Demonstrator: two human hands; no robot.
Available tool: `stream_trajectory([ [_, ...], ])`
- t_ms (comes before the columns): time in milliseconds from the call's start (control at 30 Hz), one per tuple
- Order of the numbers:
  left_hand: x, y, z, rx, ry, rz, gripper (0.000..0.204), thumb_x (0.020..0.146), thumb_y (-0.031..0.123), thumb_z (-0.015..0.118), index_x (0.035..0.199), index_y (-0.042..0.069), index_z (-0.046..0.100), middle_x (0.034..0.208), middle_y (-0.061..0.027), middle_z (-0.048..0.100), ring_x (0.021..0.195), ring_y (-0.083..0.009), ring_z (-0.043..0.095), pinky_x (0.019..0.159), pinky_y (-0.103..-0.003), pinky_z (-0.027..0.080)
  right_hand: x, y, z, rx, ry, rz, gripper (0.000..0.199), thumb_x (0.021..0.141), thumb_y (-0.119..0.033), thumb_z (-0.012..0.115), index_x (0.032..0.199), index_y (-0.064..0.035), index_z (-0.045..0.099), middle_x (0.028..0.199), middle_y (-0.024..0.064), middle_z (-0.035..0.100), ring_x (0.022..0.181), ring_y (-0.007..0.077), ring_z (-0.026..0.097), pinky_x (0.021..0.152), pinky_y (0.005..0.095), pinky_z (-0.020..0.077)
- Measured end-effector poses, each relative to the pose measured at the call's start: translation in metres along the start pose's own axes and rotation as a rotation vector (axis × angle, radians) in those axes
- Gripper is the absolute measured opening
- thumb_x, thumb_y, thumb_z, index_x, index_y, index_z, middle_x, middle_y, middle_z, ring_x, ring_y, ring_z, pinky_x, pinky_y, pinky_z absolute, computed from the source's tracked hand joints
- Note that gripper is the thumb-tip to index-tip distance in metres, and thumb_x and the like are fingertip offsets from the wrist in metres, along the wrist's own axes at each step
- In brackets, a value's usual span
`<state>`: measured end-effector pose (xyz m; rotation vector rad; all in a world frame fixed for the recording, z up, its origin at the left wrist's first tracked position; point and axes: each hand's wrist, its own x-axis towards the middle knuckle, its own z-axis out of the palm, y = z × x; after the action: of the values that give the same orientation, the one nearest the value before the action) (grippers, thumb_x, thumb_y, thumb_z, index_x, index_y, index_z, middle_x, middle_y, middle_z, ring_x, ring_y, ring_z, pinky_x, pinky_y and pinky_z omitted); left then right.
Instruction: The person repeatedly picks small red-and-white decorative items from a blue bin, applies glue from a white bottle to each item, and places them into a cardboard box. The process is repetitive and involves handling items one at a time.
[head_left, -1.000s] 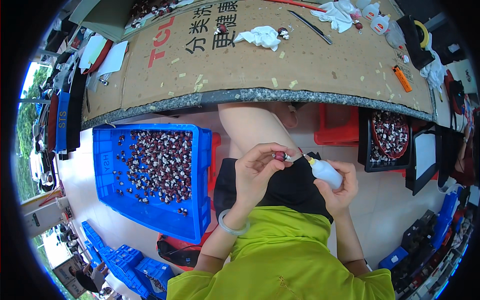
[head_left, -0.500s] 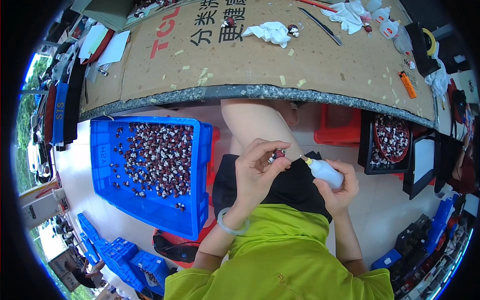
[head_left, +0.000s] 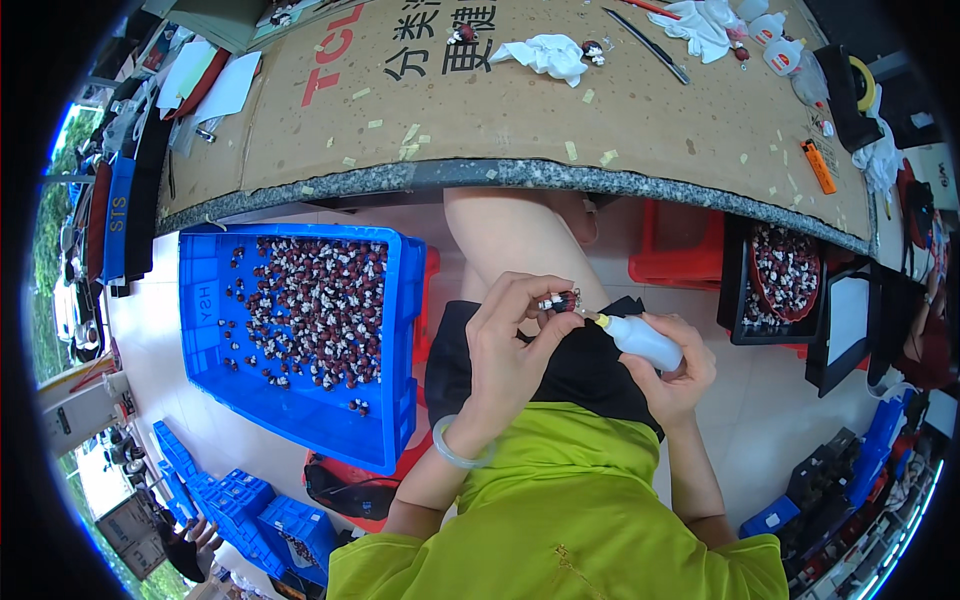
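Over my lap, my left hand (head_left: 515, 335) pinches a small dark red and white figurine (head_left: 560, 301) with a metal ring at its top. My right hand (head_left: 676, 368) is wrapped round a white squeeze bottle (head_left: 645, 342) with a yellow collar. The bottle's thin nozzle points left and meets or nearly meets the figurine's ringed end; I cannot tell whether they touch. To my left, a blue crate (head_left: 402, 330) holds a great many similar figurines (head_left: 325, 300).
A cardboard-topped table (head_left: 300, 150) with a stone edge stands ahead. On it lie a crumpled white tissue (head_left: 545, 57), a black pen (head_left: 648, 45), an orange lighter (head_left: 818, 167) and white bottles (head_left: 783, 56). A red basin (head_left: 785, 275) of figurines sits at right.
The bottle's nozzle has moved left, up to the figurine. My left hand has turned the figurine so its ringed end faces the nozzle.
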<state>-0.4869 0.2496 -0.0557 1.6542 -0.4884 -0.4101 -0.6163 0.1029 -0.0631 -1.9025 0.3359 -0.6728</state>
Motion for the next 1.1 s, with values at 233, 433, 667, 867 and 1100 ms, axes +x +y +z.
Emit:
stream_trajectory([
  [233, -0.002, 0.000, -0.001, 0.035, 0.019, 0.047, 0.029, 0.074, -0.010, 0.071, 0.102, -0.003, 0.065, 0.098, -0.0070, 0.057, 0.084, -0.0118, 0.062, 0.069, -0.022, 0.051, 0.000, -0.003, 0.000, -0.024, 0.030, 0.006, 0.041, 0.064, 0.002, 0.081, 0.102, 0.0058, 0.066, 0.093, 0.0175, 0.068, 0.082, 0.0255, 0.065, 0.072, 0.0330, 0.0515],
  [433, -0.003, 0.003, 0.000, 0.036, 0.019, 0.071, 0.029, 0.074, -0.008, 0.073, 0.101, -0.003, 0.065, 0.098, -0.0067, 0.057, 0.083, -0.0121, 0.061, 0.069, -0.022, 0.051, 0.001, -0.005, 0.000, -0.037, 0.032, -0.029, 0.041, 0.063, 0.002, 0.081, 0.102, 0.0051, 0.066, 0.093, 0.0178, 0.068, 0.080, 0.0260, 0.065, 0.070, 0.0326, 0.0513],
  [667, -0.003, 0.003, 0.001, 0.035, 0.071, 0.101, 0.029, 0.072, -0.001, 0.076, 0.099, 0.000, 0.067, 0.089, -0.0064, 0.059, 0.070, -0.0119, 0.057, 0.062, -0.024, 0.047, 0.004, -0.006, 0.001, -0.087, 0.036, -0.105, 0.043, 0.062, 0.003, 0.081, 0.102, 0.0042, 0.066, 0.092, 0.0186, 0.068, 0.079, 0.0274, 0.065, 0.069, 0.0335, 0.0519],
  [867, -0.003, 0.004, 0.000, 0.053, 0.100, 0.110, 0.029, 0.071, 0.003, 0.078, 0.098, 0.001, 0.068, 0.085, -0.0063, 0.060, 0.063, -0.0119, 0.054, 0.058, -0.025, 0.045, 0.007, -0.008, 0.001, -0.160, 0.040, -0.224, 0.045, 0.058, 0.003, 0.082, 0.101, 0.0031, 0.067, 0.093, 0.0190, 0.069, 0.077, 0.0295, 0.065, 0.067, 0.0342, 0.0520],
  [1100, -0.002, 0.006, -0.004, 0.161, 0.100, 0.142, 0.029, 0.070, 0.005, 0.078, 0.097, 0.002, 0.068, 0.086, -0.0052, 0.055, 0.063, -0.0115, 0.053, 0.056, -0.025, 0.044, 0.009, -0.011, 0.002, -0.168, 0.031, -0.226, 0.044, 0.058, 0.002, 0.082, 0.100, 0.0032, 0.068, 0.093, 0.0191, 0.069, 0.075, 0.0293, 0.064, 0.066, 0.0342, 0.0518],
])
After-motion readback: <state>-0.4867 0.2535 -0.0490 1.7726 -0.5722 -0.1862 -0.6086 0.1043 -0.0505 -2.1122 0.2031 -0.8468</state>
